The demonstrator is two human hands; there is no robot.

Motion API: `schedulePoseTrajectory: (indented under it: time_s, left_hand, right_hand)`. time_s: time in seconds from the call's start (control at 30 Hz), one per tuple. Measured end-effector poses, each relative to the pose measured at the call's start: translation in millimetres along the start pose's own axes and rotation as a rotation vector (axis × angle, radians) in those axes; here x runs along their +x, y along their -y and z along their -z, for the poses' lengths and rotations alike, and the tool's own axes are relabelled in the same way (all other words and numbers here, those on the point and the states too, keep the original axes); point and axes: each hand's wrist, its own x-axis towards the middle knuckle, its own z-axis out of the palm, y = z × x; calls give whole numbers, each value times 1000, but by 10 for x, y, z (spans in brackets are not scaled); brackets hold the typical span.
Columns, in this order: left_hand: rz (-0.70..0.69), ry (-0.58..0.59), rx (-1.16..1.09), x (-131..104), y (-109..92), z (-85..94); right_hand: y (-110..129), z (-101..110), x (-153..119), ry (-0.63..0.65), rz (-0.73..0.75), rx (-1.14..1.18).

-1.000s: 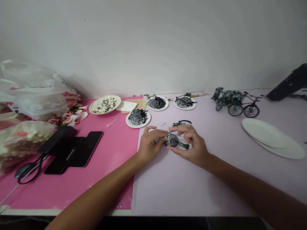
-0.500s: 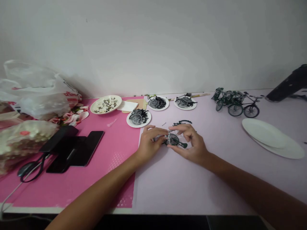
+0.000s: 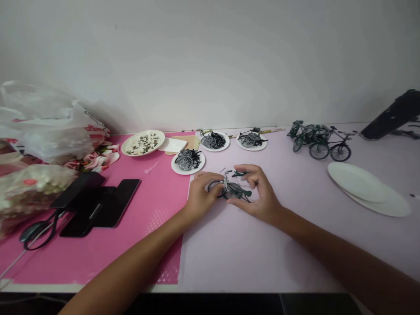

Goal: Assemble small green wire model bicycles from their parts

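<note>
Between my hands is a miniature bicycle (image 3: 233, 190) with spoked wheels, a green seat and a grey handlebar piece at its front. My left hand (image 3: 204, 190) pinches it near the handlebar and front wheel. My right hand (image 3: 260, 192) curves around its rear side, thumb and fingers apart, the thumb near the rear wheel. Behind the bicycle a dark green part (image 3: 240, 173) lies close to my right fingertips. A tiny thin piece (image 3: 222, 169) rests on the table just beyond my left fingers.
Three small plates (image 3: 177, 168) hold wheels and black parts. Finished-looking miniature bicycles (image 3: 340, 152) stand at the right, near stacked white dishes (image 3: 393, 209). At left are a bowl (image 3: 131, 153), phones (image 3: 126, 197), flowers and plastic bags (image 3: 49, 135). A black cylinder (image 3: 390, 114) leans far right.
My right fingers have come off the handlebar piece and spread apart. The handlebar now stands in view at the bicycle's front, and the bicycle's front wheel shows more beside my left hand.
</note>
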Motion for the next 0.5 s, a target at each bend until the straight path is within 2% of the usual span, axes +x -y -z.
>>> schedulePoseTrajectory:
  time_s: [0.17,0.3,0.5]
  left_hand:
    - [39,-33,-15,35,-38,27]
    - [27,-58,-4,52,-42,30]
    - [28,-41,15,43,-15,24]
  right_hand:
    - [-43,0,1,-37,-98,-75]
    - [-92,-13,8,-62,-89,-125]
    - [-152,-23,5,-74,-109,-67]
